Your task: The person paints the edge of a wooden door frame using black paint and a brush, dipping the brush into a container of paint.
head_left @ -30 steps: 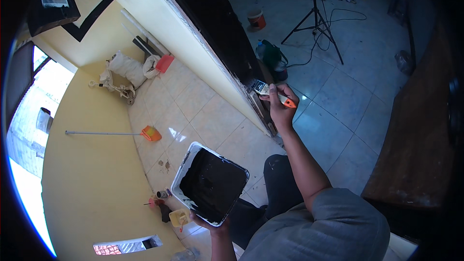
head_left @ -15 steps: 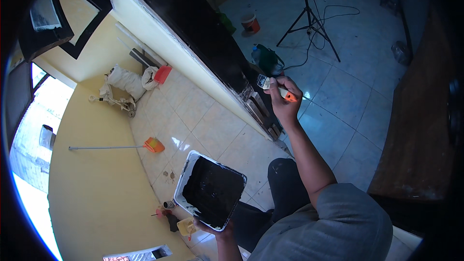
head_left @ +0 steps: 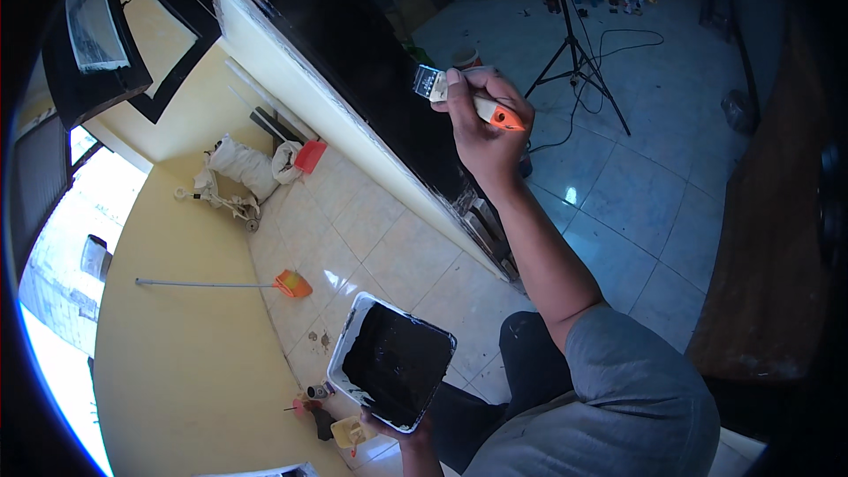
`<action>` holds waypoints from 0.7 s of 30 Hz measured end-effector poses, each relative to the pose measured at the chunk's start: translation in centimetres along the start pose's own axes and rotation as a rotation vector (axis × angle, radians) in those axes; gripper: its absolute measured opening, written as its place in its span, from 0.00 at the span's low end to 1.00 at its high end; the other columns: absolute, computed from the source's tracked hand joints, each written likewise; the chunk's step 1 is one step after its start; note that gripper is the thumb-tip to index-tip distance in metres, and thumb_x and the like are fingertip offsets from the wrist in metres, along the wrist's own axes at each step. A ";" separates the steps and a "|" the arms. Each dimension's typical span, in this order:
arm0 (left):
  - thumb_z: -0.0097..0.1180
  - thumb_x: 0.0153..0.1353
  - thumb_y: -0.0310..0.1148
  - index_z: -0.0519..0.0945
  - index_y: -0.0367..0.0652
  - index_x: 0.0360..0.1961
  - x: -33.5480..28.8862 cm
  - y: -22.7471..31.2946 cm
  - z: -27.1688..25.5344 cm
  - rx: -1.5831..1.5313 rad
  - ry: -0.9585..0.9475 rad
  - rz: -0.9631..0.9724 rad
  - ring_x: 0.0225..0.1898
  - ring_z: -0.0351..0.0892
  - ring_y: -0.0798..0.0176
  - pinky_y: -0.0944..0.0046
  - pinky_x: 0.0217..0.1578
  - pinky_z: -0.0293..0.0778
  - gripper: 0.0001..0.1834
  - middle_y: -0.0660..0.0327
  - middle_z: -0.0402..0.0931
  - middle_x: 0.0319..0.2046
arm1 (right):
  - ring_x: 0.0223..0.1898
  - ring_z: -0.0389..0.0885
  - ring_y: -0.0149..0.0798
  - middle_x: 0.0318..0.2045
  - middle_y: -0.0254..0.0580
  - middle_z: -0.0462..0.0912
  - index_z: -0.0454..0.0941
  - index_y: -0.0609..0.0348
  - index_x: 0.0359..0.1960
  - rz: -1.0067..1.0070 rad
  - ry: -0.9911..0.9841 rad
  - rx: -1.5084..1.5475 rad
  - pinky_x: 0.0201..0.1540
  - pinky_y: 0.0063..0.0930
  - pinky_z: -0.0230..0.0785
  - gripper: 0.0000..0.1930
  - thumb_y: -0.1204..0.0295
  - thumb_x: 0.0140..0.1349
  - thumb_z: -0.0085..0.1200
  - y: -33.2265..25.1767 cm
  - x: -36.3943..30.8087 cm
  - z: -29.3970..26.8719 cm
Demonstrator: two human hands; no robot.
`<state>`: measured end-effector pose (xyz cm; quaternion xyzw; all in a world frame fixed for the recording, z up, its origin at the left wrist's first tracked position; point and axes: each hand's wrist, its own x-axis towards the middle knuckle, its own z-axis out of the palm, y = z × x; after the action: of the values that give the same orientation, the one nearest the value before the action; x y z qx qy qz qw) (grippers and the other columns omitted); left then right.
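My right hand [head_left: 488, 115] is closed round a paintbrush [head_left: 498, 116] with a pale handle tipped in orange. Its bristle end points up and left, close to the black door frame [head_left: 353, 62]; whether the bristles touch it I cannot tell. Lower down, my left hand [head_left: 399, 433] grips the near edge of a white square tub [head_left: 339, 362]. Black paint [head_left: 397, 362] coats the tub's inside, and it is tilted towards me. The fingers of my left hand are partly hidden beneath the tub.
A black tripod [head_left: 574, 57] with a trailing cable stands on the tiles at upper right. An orange broom [head_left: 291, 283] leans by the yellow wall [head_left: 177, 371]. White sacks [head_left: 243, 168] and a red dustpan [head_left: 310, 157] lie beyond. A brown board [head_left: 751, 274] rises at right.
My right hand has moved up and to the left with the paintbrush. The tub stays in my left hand, and the whole view has shifted slightly.
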<state>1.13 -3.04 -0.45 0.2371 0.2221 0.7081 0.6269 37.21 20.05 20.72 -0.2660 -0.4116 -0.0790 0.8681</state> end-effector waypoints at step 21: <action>0.56 0.65 0.68 0.69 0.50 0.76 1.2 -0.8 -2.6 -0.017 0.197 -0.045 0.69 0.75 0.45 0.37 0.67 0.76 0.46 0.55 0.73 0.71 | 0.28 0.89 0.31 0.29 0.42 0.86 0.78 0.69 0.34 0.502 0.092 -0.084 0.33 0.24 0.85 0.09 0.77 0.75 0.58 2.6 -12.3 -10.6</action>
<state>0.02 -1.82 -2.94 0.1558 0.2818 0.7156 0.6198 37.29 15.63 4.87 -0.3919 -0.2891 0.1096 0.8665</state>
